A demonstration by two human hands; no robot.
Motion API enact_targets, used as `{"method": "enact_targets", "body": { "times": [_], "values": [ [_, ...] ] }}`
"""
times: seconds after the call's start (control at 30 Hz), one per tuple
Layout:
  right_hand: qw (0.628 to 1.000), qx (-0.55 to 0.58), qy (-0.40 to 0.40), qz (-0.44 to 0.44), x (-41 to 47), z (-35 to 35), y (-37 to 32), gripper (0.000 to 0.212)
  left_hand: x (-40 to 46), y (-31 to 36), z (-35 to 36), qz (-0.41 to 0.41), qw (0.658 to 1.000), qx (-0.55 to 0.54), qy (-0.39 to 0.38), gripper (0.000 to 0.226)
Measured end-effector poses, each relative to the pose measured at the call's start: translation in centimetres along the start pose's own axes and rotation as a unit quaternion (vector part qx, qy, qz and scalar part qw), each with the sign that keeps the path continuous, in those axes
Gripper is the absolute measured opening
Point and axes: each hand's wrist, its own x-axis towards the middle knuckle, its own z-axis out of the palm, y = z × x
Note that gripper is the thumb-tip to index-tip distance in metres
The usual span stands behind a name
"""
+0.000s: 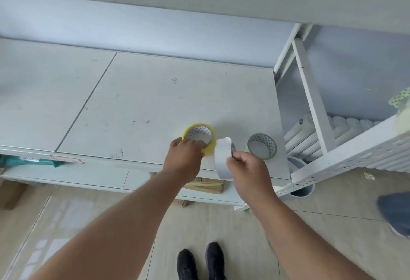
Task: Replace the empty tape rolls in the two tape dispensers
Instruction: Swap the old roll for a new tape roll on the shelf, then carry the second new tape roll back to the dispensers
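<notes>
A yellow tape roll lies flat near the front edge of the pale table. My left hand rests on its near rim with fingers curled over it. My right hand pinches a white curled strip of paper or tape that hangs beside the roll. A second roll, grey with a patterned core, lies flat to the right, apart from both hands. No tape dispenser shows.
A white metal rack stands right of the table, with white tubes stacked behind it. Wooden pieces lie under the table's front edge. My black shoes are on the tiled floor; another person's leg is at right.
</notes>
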Motion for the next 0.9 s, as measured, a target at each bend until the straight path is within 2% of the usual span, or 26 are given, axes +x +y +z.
{"method": "enact_targets", "body": {
  "times": [0.07,0.1,0.17,0.23,0.3,0.37,0.47,0.53,0.57,0.63,0.7,0.73,0.77,0.8,0.9],
  "values": [
    [0.994,-0.095,-0.006,-0.061,1.3,0.3,0.0,0.033,-1.0,0.1,-1.5,-0.089,0.986,-0.138,0.025,0.018],
    [0.984,-0.151,-0.01,-0.09,2.0,0.6,0.0,0.036,-1.6,0.2,-2.4,-0.134,0.964,-0.228,0.038,0.016],
    [0.953,-0.265,-0.018,-0.147,3.3,1.3,-0.1,0.033,-3.1,0.1,-4.0,-0.192,0.895,-0.397,0.064,0.016],
    [0.903,-0.377,-0.012,-0.207,4.3,2.2,-0.5,0.022,-4.5,0.1,-5.2,-0.209,0.838,-0.498,0.078,0.016],
    [0.852,-0.463,-0.016,-0.241,5.1,3.0,-0.7,0.013,-5.6,0.1,-5.8,-0.207,0.803,-0.553,0.083,0.014],
    [0.819,-0.519,-0.035,-0.242,5.6,3.5,-0.8,0.021,-6.3,0.1,-6.0,-0.202,0.782,-0.583,0.088,0.013],
    [0.788,-0.571,-0.064,-0.222,5.7,4.0,-0.4,0.035,-6.8,-0.1,-6.2,-0.199,0.765,-0.606,0.094,0.014],
    [0.783,-0.573,-0.068,-0.235,5.7,4.1,0.1,0.03,-7.2,0.0,-6.3,-0.197,0.758,-0.615,0.096,0.015],
    [0.795,-0.551,-0.058,-0.248,5.6,4.0,0.0,0.026,-7.4,0.0,-6.4,-0.197,0.755,-0.617,0.098,0.016],
    [0.864,-0.429,-0.045,-0.258,4.3,3.8,-0.8,0.033,-8.1,0.1,-7.0,-0.19,0.749,-0.626,0.103,0.017],
    [0.96,-0.187,-0.072,-0.197,1.7,3.4,-3.1,0.03,-8.9,0.3,-7.6,-0.182,0.742,-0.636,0.112,0.017],
    [0.983,-0.053,-0.116,-0.132,0.2,3.3,-4.7,0.023,-9.4,0.4,-7.9,-0.178,0.739,-0.639,0.116,0.017],
    [0.982,0.061,-0.164,-0.074,-1.0,3.3,-6.1,0.02,-9.8,0.4,-8.3,-0.171,0.741,-0.639,0.119,0.017],
    [0.973,0.119,-0.193,-0.045,-1.7,3.4,-6.9,0.022,-10.1,0.5,-8.5,-0.164,0.743,-0.637,0.12,0.018],
    [0.958,0.17,-0.224,-0.059,-3.2,3.4,-9.1,0.037,-11.3,0.6,-9.6,-0.144,0.756,-0.624,0.136,0.025]
  ]
}}
